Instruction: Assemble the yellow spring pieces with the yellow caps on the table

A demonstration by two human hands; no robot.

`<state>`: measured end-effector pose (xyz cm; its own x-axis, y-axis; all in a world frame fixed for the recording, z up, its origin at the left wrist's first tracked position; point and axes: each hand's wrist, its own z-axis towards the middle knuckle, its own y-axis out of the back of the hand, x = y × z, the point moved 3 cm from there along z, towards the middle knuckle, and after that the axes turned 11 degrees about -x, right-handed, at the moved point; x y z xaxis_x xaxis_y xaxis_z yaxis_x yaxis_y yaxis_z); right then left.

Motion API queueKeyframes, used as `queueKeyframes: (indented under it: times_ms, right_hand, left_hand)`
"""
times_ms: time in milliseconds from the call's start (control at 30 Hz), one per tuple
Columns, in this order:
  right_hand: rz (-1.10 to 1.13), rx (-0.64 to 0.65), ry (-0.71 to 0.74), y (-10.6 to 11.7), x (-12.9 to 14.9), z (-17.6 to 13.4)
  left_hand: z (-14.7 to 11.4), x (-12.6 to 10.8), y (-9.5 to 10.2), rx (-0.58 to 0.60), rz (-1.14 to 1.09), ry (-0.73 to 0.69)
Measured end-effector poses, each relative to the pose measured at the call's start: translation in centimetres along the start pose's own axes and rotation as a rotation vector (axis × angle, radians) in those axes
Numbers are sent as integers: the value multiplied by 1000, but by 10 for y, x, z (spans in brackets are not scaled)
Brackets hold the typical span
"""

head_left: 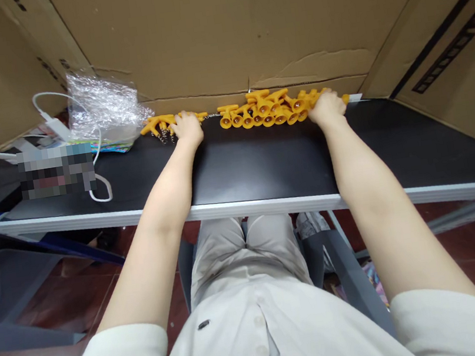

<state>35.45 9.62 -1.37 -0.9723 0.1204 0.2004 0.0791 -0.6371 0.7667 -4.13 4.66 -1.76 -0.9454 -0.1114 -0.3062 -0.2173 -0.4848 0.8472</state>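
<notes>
My left hand [187, 127] is closed over yellow T-shaped handles with metal spirals, which look like corkscrews [158, 124], at the back of the black tabletop. To the right lies a row of yellow T-handled pieces [263, 111] with round cup ends facing me, some stacked on others. My right hand [328, 106] is closed around the right end of that row. Both hands' fingertips are partly hidden behind the yellow pieces. Between the two groups, a few bare metal spirals [212, 115] rest near the back edge.
Cardboard walls [251, 27] stand behind the black tabletop [258, 169] and at both sides. Clear plastic packaging [105, 111] sits at the back left, beside a white cable [103, 189] and a blurred-out item [57, 171]. A metal strip [268, 204] edges the front.
</notes>
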Motion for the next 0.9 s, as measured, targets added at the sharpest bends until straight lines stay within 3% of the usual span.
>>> queueKeyframes:
  times_ms: [33, 100, 233, 400, 567, 900]
  right_hand:
    - [-15, -8, -89, 4, 2, 0]
    - [29, -27, -88, 14, 17, -2]
    - [78, -40, 108, 31, 59, -16]
    - [82, 9, 341, 28, 103, -44]
    - [32, 117, 448, 35, 138, -77]
    - [68, 97, 536, 43, 148, -87]
  left_hand:
    - [-2, -4, 4, -6, -13, -2]
    - [-7, -13, 10, -2, -11, -33]
    - [-12, -27, 14, -4, -28, -136]
    - [-12, -35, 7, -15, -95, -226]
    - [-13, -35, 1, -5, -118, -264]
    - [-22, -42, 7, 46, -81, -258]
